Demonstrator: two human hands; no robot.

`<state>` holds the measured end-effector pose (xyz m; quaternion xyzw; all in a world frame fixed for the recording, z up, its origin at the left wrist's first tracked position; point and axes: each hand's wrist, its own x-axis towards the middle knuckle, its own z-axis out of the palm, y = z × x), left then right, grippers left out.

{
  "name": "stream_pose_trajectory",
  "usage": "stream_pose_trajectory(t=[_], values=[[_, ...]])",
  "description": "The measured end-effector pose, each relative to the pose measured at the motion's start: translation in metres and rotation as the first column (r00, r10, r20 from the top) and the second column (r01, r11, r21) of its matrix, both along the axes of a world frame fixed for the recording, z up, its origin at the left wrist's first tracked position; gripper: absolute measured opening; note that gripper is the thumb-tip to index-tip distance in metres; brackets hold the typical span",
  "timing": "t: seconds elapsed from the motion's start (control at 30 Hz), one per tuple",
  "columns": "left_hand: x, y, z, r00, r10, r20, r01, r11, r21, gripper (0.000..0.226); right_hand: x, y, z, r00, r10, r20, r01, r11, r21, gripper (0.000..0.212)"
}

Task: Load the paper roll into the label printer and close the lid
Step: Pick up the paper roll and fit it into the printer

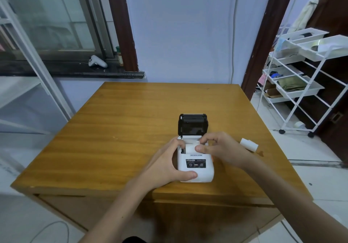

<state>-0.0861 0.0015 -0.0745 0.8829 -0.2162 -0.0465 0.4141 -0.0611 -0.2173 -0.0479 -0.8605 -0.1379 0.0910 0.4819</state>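
Both hands at open label printer; second paper roll beside

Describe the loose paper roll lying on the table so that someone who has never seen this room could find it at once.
Start at the wooden table and find the white label printer near its front edge, with its black lid standing open. Look to the printer's right, past the right hand: the paper roll lies there on its side. It is the only small white cylinder lying loose on the wood, untouched by either hand.

The label printer bears what looks like "SUPVAN" on its dark front panel, beside a power symbol; other print is too blurred
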Motion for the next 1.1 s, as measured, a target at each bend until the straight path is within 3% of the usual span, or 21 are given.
stream_pose_trajectory(t=[0.27,0.4,0.53,0.73,1.1], values=[[0.000,0.001,-0.003,1.000,0.023,-0.016,-0.023,1.000,0.015,0.071,-0.002,-0.003,0.004,0.998,-0.017,-0.067,0.017,1.000,-0.007,0.013],[-0.001,0.001,0.000,0.999,0.027,-0.025,-0.026,1.000,0.013,0.067,-0.007,-0.009,0.012,0.993,0.039,-0.109,-0.032,0.997,0.069,0.025],[-0.002,0.000,0.002,0.999,0.015,-0.036,-0.015,1.000,0.001,0.067,-0.008,-0.002,0.013,0.995,-0.020,-0.101,0.027,0.997,0.066,0.039],[-0.004,0.001,0.004,0.999,0.013,-0.043,-0.013,1.000,0.004,0.062,-0.005,0.002,0.008,0.992,-0.057,-0.110,0.061,0.997,0.037,0.013],[-0.005,0.001,0.006,0.998,-0.047,-0.047,0.047,0.999,-0.009,0.065,-0.008,0.000,0.009,0.988,-0.074,-0.133,0.077,0.997,0.021,0.014]])
